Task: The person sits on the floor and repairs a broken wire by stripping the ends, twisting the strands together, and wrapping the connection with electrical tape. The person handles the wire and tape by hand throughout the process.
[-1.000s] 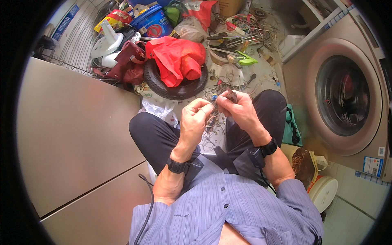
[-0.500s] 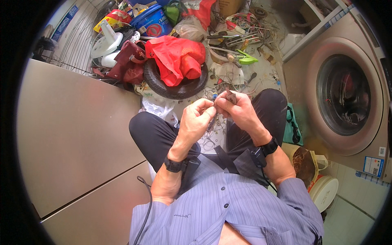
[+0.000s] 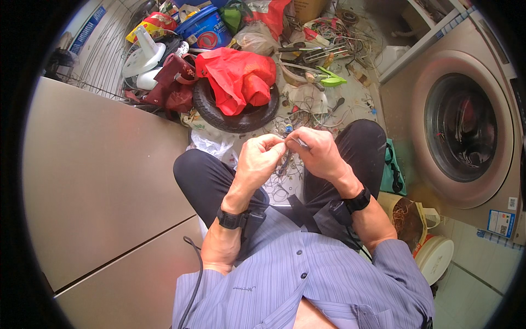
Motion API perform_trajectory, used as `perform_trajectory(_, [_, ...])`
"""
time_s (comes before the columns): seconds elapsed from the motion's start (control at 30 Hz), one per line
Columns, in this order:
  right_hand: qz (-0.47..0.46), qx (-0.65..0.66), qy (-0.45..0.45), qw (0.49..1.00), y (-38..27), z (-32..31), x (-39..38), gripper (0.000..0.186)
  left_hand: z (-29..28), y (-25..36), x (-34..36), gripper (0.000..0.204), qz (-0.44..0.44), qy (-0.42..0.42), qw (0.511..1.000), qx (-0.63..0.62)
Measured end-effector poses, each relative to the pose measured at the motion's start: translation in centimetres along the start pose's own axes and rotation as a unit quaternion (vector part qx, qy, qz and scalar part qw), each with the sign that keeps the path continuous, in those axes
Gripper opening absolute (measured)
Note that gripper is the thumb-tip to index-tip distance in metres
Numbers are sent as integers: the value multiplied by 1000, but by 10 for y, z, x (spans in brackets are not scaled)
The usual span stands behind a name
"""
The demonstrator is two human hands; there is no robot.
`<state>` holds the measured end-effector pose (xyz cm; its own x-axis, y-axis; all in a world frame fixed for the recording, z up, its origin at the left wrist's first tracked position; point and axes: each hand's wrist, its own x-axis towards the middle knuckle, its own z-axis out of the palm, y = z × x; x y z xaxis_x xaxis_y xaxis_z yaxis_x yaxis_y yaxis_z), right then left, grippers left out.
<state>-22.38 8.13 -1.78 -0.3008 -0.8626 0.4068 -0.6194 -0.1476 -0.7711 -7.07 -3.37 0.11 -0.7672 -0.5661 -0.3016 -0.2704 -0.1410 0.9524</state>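
My left hand (image 3: 262, 159) and my right hand (image 3: 315, 151) meet between my knees, fingertips pinched together on a thin wire (image 3: 286, 159) that hangs down in a tangle over my lap. Both wrists wear black bands. What exactly sits between the fingertips is too small to make out. I sit with my dark trousers (image 3: 208, 178) spread apart, above a floor littered with loose wires.
A washing machine (image 3: 466, 126) stands at the right, a flat grey cabinet side (image 3: 93, 181) at the left. Ahead lie a black tyre (image 3: 235, 118) with a red bag (image 3: 238, 77), a blue bucket (image 3: 205, 27), tools and wire scraps. A white bucket (image 3: 435, 255) is by my right elbow.
Both hands have stayed together on the wire, with only slight finger movement. Nothing else has moved.
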Motion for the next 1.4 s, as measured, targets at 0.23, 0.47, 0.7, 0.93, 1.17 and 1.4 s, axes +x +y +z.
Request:
perform_trajectory(0.23, [15,24,39,999,-2,8,-3,6,2,-2,1,15,20,51,997,45])
perform_trajectory(0.47, [218,229,1,949,-7,3,-3,11,1,-6,3,12,19,24,994,-102])
perform_trajectory(0.7, [263,295,8,919,-5,8,-1,14,4,-9,4,9,1,12,985,-175])
perform_trajectory(0.93, [245,276,23,929,2,8,-3,13,8,-7,5,9,-27,24,980,-196])
perform_trajectory(1.17, [229,227,14,947,3,8,-3,11,4,-10,8,8,-38,12,976,-216])
perform_trajectory(1.4, [133,124,33,983,-3,3,-3,9,6,-11,9,8,-22,25,980,-199])
